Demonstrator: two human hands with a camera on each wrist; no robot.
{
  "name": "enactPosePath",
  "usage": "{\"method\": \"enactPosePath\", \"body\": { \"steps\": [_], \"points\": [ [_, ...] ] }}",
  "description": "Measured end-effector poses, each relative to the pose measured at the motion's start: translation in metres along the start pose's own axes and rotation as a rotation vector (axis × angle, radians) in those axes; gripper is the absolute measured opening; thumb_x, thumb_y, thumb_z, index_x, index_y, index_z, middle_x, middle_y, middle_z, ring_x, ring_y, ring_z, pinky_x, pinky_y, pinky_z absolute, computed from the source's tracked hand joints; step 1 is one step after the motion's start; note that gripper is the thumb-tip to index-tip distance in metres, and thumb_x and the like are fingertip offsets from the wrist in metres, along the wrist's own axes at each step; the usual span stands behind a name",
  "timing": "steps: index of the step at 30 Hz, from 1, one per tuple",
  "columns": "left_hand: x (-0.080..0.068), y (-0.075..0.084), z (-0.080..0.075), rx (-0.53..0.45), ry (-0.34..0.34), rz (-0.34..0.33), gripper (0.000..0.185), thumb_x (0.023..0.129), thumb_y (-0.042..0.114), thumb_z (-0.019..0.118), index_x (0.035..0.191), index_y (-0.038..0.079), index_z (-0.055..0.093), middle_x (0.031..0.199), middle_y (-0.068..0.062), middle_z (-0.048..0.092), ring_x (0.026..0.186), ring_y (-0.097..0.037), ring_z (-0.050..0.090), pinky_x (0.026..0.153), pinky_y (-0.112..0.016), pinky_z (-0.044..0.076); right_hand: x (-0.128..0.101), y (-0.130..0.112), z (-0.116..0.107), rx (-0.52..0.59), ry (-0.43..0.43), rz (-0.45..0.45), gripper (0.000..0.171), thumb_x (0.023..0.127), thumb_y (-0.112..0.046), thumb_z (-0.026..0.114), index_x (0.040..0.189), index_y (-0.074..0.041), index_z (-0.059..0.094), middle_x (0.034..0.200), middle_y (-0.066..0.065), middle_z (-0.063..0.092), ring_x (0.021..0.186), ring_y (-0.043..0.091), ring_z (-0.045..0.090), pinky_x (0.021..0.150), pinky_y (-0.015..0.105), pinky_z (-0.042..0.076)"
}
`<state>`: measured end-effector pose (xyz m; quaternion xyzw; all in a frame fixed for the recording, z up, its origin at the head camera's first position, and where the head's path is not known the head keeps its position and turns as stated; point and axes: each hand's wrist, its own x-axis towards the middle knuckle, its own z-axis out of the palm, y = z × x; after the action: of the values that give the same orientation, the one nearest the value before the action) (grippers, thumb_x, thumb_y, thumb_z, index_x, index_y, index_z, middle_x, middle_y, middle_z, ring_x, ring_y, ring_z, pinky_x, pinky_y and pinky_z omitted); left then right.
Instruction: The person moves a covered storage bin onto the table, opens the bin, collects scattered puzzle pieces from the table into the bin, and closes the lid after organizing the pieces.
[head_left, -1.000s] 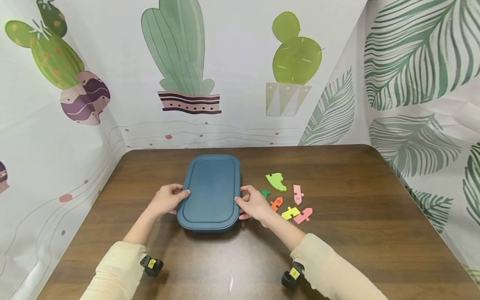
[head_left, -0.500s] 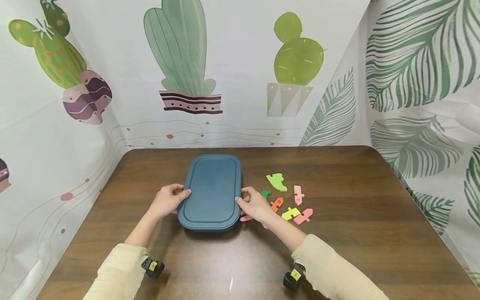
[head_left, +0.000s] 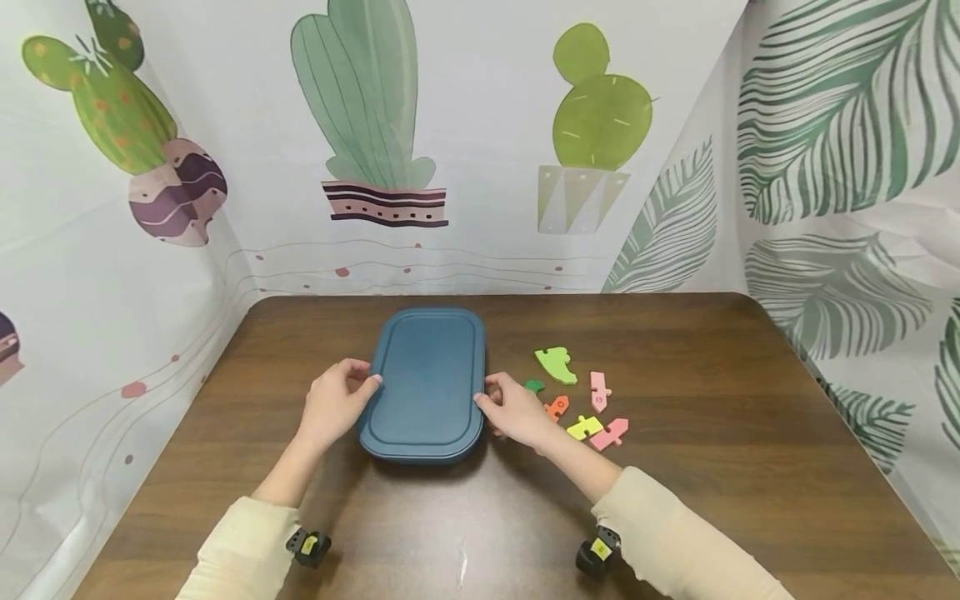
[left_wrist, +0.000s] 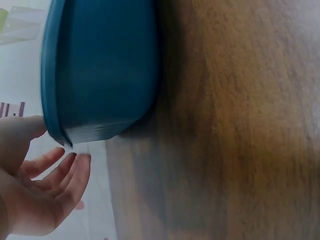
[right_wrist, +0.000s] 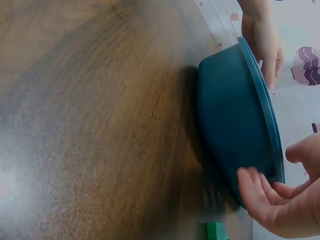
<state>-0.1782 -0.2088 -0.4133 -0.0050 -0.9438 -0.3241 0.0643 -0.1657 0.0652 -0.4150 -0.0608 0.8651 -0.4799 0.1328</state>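
A dark blue lidded box [head_left: 427, 379] sits lengthwise on the wooden table, lid on. At its left edge is my left hand [head_left: 335, 407], thumb tip by the lid. In the left wrist view, that hand's loosely bent fingers [left_wrist: 75, 175] stand just off the corner of the box [left_wrist: 107, 70]. My right hand [head_left: 519, 414] is at the box's right side. The right wrist view has its thumb slightly off the lid rim and its fingertips [right_wrist: 246, 176] overlapping the box wall [right_wrist: 232, 110]. What the box contains is hidden.
Right of the box lie several foam-like puzzle pieces: a light green piece [head_left: 557, 364], a dark green piece [head_left: 534, 386], an orange piece [head_left: 557, 407], a yellow piece [head_left: 585, 427] and pink pieces [head_left: 611, 434]. A cactus-print cloth [head_left: 487, 208] hangs behind the table [head_left: 712, 467].
Both hands held the box's sides before; now their fingers have loosened, and the left hand has risen a little at the lid edge. The box stays in place; the view shifts slightly.
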Motion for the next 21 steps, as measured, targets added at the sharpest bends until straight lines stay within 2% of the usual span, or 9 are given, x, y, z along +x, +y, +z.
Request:
{"method": "enactPosePath", "body": {
  "steps": [3,6,10,13,16,21],
  "points": [
    [-0.004,0.003,-0.005,0.012,0.037,0.028,0.031,0.088,0.032,0.059,0.108,0.009,0.061,0.104,-0.008,0.063,0.087,-0.024,0.064,0.074,-0.043,0.048,0.000,-0.002,-0.002,-0.146,0.068,-0.062,0.041,0.091,-0.026,0.056,0.124,-0.004,0.050,0.098,0.008,0.064,0.074,0.018,0.064,0.067,0.032,0.051],
    [-0.010,0.006,-0.010,0.005,0.074,0.046,0.029,0.087,0.031,0.060,0.107,0.010,0.062,0.105,-0.007,0.061,0.090,-0.024,0.063,0.075,-0.043,0.049,0.000,-0.002,-0.003,-0.218,0.122,-0.104,0.036,0.089,-0.025,0.057,0.119,-0.005,0.054,0.097,0.006,0.062,0.081,0.015,0.062,0.073,0.034,0.049],
    [-0.020,0.011,-0.013,0.000,0.111,0.068,0.028,0.086,0.029,0.062,0.107,0.010,0.063,0.107,-0.007,0.061,0.096,-0.025,0.061,0.076,-0.044,0.049,0.000,-0.001,-0.004,-0.199,0.142,-0.137,0.033,0.088,-0.023,0.059,0.117,-0.007,0.055,0.098,0.004,0.058,0.086,0.016,0.062,0.077,0.034,0.050],
    [-0.026,0.013,-0.014,0.001,0.118,0.084,0.028,0.085,0.028,0.063,0.106,0.010,0.063,0.107,-0.007,0.061,0.099,-0.026,0.059,0.075,-0.044,0.048,-0.002,-0.003,-0.006,-0.178,0.139,-0.156,0.031,0.088,-0.022,0.059,0.116,-0.008,0.056,0.100,0.005,0.057,0.090,0.017,0.061,0.080,0.035,0.050],
    [-0.031,0.012,-0.014,0.005,0.115,0.112,0.028,0.085,0.028,0.063,0.107,0.011,0.064,0.108,-0.007,0.061,0.097,-0.025,0.058,0.073,-0.040,0.047,-0.003,-0.004,-0.007,-0.201,0.144,-0.187,0.028,0.088,-0.021,0.060,0.113,-0.009,0.059,0.102,0.004,0.057,0.093,0.018,0.060,0.082,0.036,0.049],
    [-0.036,0.009,-0.013,0.035,0.131,0.201,0.031,0.083,0.025,0.066,0.110,0.010,0.063,0.109,-0.005,0.061,0.071,-0.019,0.053,0.068,-0.036,0.044,-0.005,-0.004,-0.007,-0.306,0.164,-0.283,0.025,0.087,-0.020,0.061,0.110,-0.010,0.062,0.104,0.005,0.059,0.095,0.021,0.060,0.081,0.037,0.049]
  ]
}}
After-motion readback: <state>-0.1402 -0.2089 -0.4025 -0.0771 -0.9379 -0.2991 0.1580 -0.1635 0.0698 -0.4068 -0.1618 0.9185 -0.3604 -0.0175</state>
